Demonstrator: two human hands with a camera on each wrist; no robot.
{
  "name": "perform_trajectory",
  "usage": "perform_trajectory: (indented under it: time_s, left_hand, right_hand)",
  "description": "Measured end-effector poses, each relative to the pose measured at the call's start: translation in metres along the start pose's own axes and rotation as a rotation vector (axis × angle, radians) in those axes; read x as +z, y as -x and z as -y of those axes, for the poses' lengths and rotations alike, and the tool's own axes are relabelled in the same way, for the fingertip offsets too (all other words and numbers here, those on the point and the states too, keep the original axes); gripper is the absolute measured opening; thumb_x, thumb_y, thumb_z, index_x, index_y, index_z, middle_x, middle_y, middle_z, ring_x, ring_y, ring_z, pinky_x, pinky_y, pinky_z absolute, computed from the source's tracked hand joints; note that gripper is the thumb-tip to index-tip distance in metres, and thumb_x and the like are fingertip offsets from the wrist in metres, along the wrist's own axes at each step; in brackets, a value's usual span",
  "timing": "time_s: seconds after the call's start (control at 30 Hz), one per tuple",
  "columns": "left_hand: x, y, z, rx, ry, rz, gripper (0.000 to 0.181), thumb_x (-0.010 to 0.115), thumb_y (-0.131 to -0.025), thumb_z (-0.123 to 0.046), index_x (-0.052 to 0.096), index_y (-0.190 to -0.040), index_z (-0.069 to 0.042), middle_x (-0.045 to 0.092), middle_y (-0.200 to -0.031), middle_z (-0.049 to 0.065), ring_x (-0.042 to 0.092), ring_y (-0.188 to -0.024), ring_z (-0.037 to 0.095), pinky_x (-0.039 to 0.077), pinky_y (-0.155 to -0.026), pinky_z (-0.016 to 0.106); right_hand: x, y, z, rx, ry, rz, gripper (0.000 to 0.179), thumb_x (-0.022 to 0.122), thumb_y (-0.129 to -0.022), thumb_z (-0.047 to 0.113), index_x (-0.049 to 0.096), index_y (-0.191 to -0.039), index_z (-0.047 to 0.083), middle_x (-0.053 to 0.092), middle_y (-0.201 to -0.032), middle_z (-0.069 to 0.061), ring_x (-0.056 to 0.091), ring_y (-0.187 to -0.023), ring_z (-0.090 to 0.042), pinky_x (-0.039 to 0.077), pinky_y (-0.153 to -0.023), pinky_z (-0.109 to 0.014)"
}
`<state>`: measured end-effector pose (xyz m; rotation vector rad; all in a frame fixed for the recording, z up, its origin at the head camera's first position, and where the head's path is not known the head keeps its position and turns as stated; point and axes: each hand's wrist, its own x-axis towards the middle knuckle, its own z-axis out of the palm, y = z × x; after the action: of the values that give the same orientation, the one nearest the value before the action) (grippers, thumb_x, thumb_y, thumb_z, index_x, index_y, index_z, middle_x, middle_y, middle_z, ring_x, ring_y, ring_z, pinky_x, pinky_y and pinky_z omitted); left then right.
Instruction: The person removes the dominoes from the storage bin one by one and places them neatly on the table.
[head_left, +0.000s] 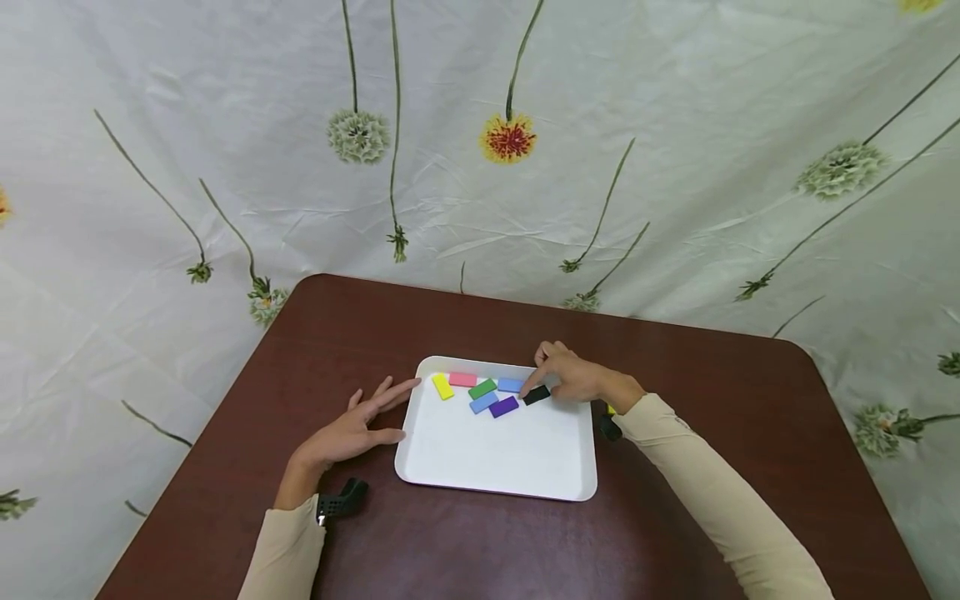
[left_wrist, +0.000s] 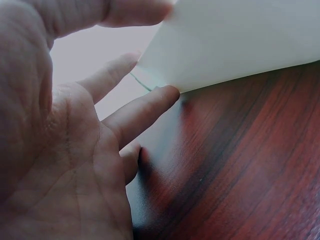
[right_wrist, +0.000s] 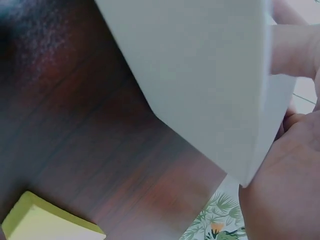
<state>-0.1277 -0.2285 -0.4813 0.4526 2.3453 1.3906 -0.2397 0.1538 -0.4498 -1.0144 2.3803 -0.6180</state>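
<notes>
A white tray (head_left: 495,454) lies on the table, with several small coloured blocks towards its far side. My left hand (head_left: 352,429) has spread fingers that touch the tray's left edge; the left wrist view shows fingertips (left_wrist: 167,95) against its outer wall. Over the far right corner reaches my right hand (head_left: 573,375), index fingertip beside the black block (head_left: 537,395) and close to a blue block (head_left: 511,385). Its other fingers look bent, and the thumb's contact is hidden. Also in the tray are yellow (head_left: 442,387), pink (head_left: 462,379), green (head_left: 482,388), second blue (head_left: 483,403) and purple (head_left: 504,407) blocks.
Beyond the tray's right side, a yellow block (right_wrist: 55,222) lies on the brown table (head_left: 480,542), partly behind the right wrist in the head view. The tray has a raised rim. A flowered cloth (head_left: 450,208) hangs behind the table.
</notes>
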Motion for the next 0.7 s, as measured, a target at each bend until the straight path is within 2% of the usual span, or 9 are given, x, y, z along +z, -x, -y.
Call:
perform_trajectory:
  time_s: [0.17,0.33,0.7]
  left_hand:
    - [0.0002,-0.0003,-0.0011,-0.001,0.005,0.001,0.077,0.070,-0.093,-0.024,0.031,-0.159,-0.024,0.036,-0.161,0.012,-0.005,-0.155,0.041,-0.019,-0.113,0.068]
    - [0.0003,-0.0001,-0.0013,-0.004,0.008,0.001,0.077,0.070,-0.093,-0.024,0.031,-0.159,-0.024,0.035,-0.161,0.012,-0.005,-0.155,0.041,-0.020,-0.113,0.068]
    - [0.0002,-0.0004,-0.0021,0.000,0.009,0.000,0.077,0.071,-0.092,-0.024,0.031,-0.159,-0.023,0.036,-0.161,0.013,-0.004,-0.155,0.042,-0.019,-0.113,0.068]
  right_hand:
    - [0.0031,-0.0008,-0.0003,0.031,0.019,0.001,0.050,0.072,-0.079,-0.010,0.080,-0.110,0.029,0.033,-0.095,0.000,0.030,-0.098,-0.020,0.027,-0.077,-0.034]
    - [0.0028,0.0001,0.0011,0.028,0.070,0.015,0.049,0.077,-0.078,-0.002,0.077,-0.111,0.035,0.035,-0.099,0.000,0.031,-0.099,-0.021,0.029,-0.078,-0.034]
    - [0.0033,0.0038,0.0049,0.030,0.114,0.009,0.041,0.090,-0.072,0.022,0.076,-0.109,0.032,0.039,-0.106,-0.001,0.033,-0.102,-0.021,0.030,-0.081,-0.033]
